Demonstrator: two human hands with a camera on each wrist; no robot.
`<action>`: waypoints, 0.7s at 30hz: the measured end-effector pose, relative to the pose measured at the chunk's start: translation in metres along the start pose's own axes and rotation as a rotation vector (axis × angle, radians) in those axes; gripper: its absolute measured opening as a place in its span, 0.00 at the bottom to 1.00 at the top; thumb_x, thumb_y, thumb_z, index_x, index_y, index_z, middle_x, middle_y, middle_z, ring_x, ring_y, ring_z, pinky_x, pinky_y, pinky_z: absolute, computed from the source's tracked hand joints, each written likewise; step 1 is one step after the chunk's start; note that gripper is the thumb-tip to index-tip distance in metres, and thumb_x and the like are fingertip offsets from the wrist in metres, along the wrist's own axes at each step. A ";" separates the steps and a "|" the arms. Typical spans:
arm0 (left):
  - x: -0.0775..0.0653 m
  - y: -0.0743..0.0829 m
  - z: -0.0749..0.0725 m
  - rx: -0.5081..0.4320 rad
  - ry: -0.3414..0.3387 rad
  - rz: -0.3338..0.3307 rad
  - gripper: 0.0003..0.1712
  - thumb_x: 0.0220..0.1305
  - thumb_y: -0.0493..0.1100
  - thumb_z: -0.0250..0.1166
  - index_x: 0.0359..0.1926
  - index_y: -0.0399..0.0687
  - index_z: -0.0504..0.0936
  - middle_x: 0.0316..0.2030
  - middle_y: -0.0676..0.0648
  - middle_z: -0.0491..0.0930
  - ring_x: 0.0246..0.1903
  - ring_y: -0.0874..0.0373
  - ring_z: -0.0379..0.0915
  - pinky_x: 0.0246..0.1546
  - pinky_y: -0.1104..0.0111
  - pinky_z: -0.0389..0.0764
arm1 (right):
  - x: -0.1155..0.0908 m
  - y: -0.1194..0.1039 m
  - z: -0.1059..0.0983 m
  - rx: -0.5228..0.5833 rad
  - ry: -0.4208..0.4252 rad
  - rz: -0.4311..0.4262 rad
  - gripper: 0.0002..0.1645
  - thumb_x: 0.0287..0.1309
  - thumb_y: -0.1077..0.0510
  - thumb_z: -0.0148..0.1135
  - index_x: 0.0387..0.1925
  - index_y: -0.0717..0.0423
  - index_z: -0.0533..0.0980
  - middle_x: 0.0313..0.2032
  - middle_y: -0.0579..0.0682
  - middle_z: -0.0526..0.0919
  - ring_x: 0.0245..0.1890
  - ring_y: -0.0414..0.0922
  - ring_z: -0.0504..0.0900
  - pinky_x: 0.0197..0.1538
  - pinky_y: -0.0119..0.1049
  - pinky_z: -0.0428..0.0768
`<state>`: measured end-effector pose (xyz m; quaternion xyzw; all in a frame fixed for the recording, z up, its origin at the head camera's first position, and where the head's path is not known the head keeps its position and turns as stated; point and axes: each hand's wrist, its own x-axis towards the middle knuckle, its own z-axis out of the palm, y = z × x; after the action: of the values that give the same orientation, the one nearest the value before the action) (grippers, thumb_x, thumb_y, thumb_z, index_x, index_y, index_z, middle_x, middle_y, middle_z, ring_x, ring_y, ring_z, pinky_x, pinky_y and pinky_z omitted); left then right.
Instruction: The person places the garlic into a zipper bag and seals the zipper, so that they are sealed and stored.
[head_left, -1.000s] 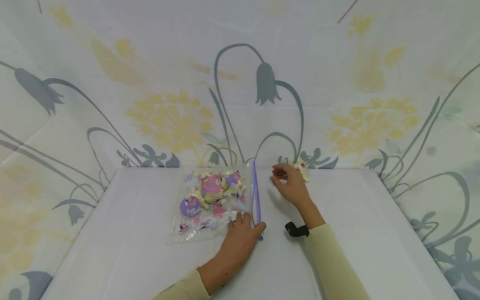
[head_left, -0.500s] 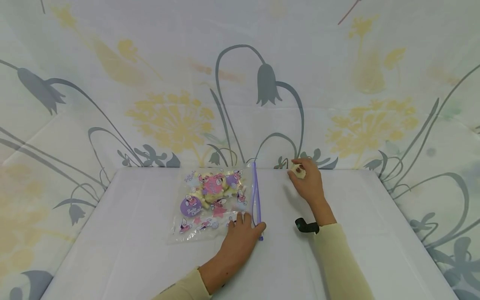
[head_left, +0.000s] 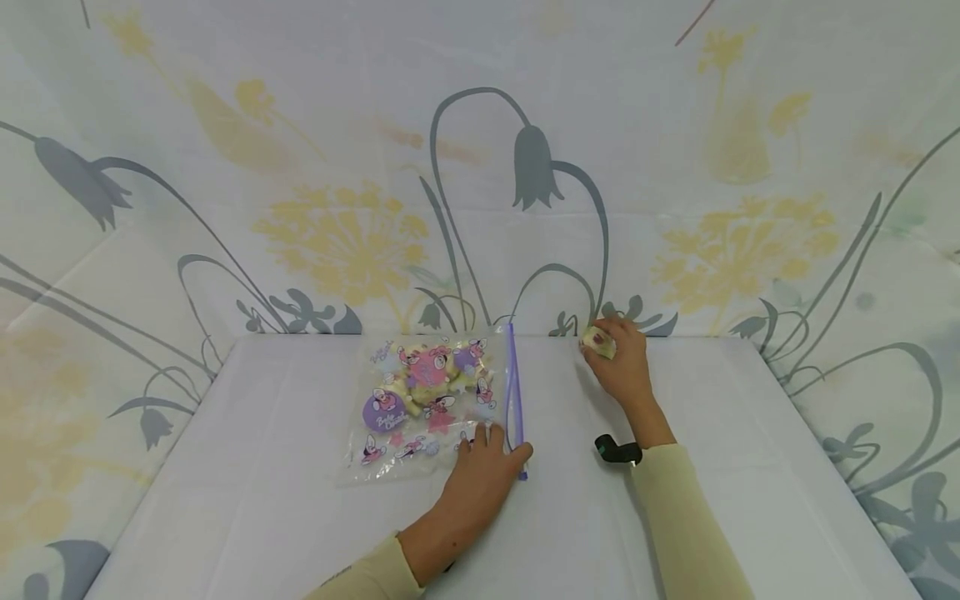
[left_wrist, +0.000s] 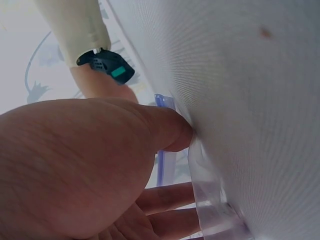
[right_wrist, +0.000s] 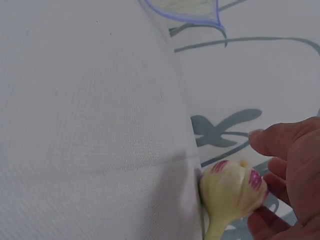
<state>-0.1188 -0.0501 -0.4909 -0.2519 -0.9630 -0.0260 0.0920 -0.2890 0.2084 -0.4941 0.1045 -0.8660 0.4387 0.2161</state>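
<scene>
A clear zip bag point(head_left: 405, 458) with pink and purple cartoon prints lies flat on the table, pale yellow pieces showing through it. My left hand point(head_left: 480, 479) rests on its lower right corner. In the left wrist view, the thumb point(left_wrist: 165, 127) presses down beside the purple zip strip point(left_wrist: 161, 167). At the table's back edge is a garlic bulb point(right_wrist: 227, 192), pale yellow with purple-red patches and a stem. Over it my right hand point(head_left: 622, 362) spreads loosely; the fingertips point(right_wrist: 260, 215) are right at the bulb, while the thumb point(right_wrist: 265, 142) stands apart from it.
A white cloth covers the table point(head_left: 247, 500). Behind it rises a flower-printed cloth backdrop point(head_left: 480, 208). A black wrist device point(head_left: 618, 450) is strapped on the right wrist. The bag's purple zip edge point(head_left: 513, 392) faces the right hand.
My right hand has moved right and slightly back, from beside the garlic bulb to over it. The bulb shows turned a little between the fingers. My left hand stays on the bag.
</scene>
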 end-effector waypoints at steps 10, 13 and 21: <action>0.001 -0.001 0.000 -0.019 -0.052 -0.008 0.21 0.69 0.37 0.71 0.58 0.60 0.78 0.55 0.34 0.79 0.59 0.34 0.79 0.51 0.43 0.85 | -0.002 0.002 -0.002 -0.073 -0.027 -0.004 0.28 0.55 0.69 0.72 0.58 0.75 0.78 0.63 0.70 0.75 0.67 0.68 0.69 0.63 0.61 0.58; 0.001 -0.001 0.000 -0.023 -0.052 -0.006 0.21 0.69 0.37 0.71 0.58 0.60 0.78 0.55 0.34 0.79 0.59 0.34 0.79 0.51 0.43 0.85 | -0.003 0.002 -0.003 -0.087 -0.047 0.027 0.28 0.55 0.69 0.70 0.59 0.73 0.78 0.63 0.70 0.75 0.67 0.67 0.70 0.62 0.61 0.60; 0.001 -0.001 0.000 -0.024 -0.037 -0.007 0.21 0.68 0.36 0.72 0.57 0.59 0.78 0.54 0.34 0.79 0.58 0.34 0.79 0.49 0.43 0.86 | -0.005 0.005 -0.001 -0.079 -0.084 0.102 0.27 0.56 0.70 0.70 0.59 0.70 0.78 0.63 0.71 0.75 0.62 0.69 0.70 0.61 0.59 0.65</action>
<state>-0.1207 -0.0505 -0.4909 -0.2500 -0.9650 -0.0332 0.0712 -0.2867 0.2120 -0.4996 0.0702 -0.8952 0.4098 0.1608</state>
